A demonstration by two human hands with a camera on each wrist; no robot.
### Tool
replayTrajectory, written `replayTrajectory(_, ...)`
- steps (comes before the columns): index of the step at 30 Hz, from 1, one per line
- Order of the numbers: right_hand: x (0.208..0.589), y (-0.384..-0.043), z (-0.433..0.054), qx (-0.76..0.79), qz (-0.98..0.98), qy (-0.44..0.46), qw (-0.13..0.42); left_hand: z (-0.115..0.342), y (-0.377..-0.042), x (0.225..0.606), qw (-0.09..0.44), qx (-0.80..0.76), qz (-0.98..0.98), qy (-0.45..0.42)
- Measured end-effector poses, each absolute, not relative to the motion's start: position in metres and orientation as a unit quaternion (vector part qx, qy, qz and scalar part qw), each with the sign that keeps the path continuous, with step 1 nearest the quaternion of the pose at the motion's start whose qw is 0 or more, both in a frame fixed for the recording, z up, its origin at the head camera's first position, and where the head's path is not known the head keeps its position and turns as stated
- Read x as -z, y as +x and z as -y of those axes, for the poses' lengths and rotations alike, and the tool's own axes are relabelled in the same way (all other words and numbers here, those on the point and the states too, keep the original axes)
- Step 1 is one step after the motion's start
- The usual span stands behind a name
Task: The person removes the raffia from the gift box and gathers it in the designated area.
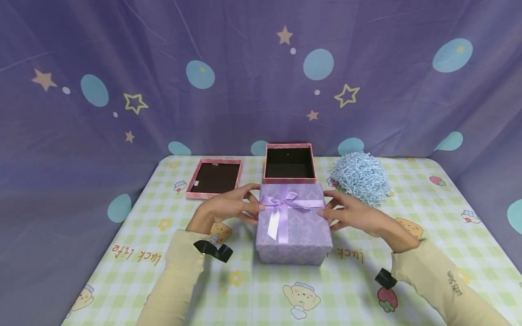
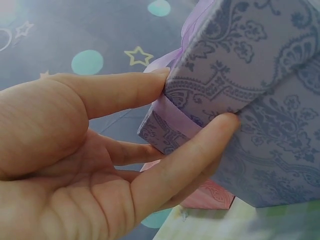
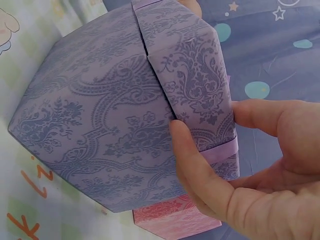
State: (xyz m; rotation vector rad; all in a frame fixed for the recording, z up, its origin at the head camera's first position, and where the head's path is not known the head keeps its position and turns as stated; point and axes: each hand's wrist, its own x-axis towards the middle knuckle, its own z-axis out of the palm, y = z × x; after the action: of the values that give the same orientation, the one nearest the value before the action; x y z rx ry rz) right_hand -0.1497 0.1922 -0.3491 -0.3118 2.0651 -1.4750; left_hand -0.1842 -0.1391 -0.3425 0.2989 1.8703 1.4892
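A purple damask-patterned gift box (image 1: 293, 256) stands on the table, its lid (image 1: 302, 228) seated on top and tied with a lilac ribbon bow (image 1: 285, 202). My left hand (image 1: 230, 206) grips the lid by its left side; in the left wrist view the thumb (image 2: 125, 92) lies at the top edge and a fingertip meets the lid's lower rim. On the opposite side my right hand (image 1: 355, 215) holds the lid the same way, with the index finger (image 3: 192, 155) at the seam between lid and box. The box's inside is hidden.
Behind the gift box stands an open pink box (image 1: 290, 180) with a dark inside. A pink lid (image 1: 202, 196) lies upturned at the back left. Light blue shredded paper (image 1: 360, 176) is heaped at the back right. The checked tablecloth (image 1: 244, 303) reaches a purple curtain (image 1: 244, 122).
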Motion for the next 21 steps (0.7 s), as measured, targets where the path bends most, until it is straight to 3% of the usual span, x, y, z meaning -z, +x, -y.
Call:
replayTrajectory(12,0.341,-0.151,-0.194,0.56,-0.777,-0.118,0.262,0.14,-0.187,0.337,0.341,-0.594,-0.719,0.117)
replayTrajectory(21,0.334,-0.152,-0.194,0.589,-0.779,-0.099,0.19,0.138,-0.19,0.328,0.287,-0.621,-0.72,0.115)
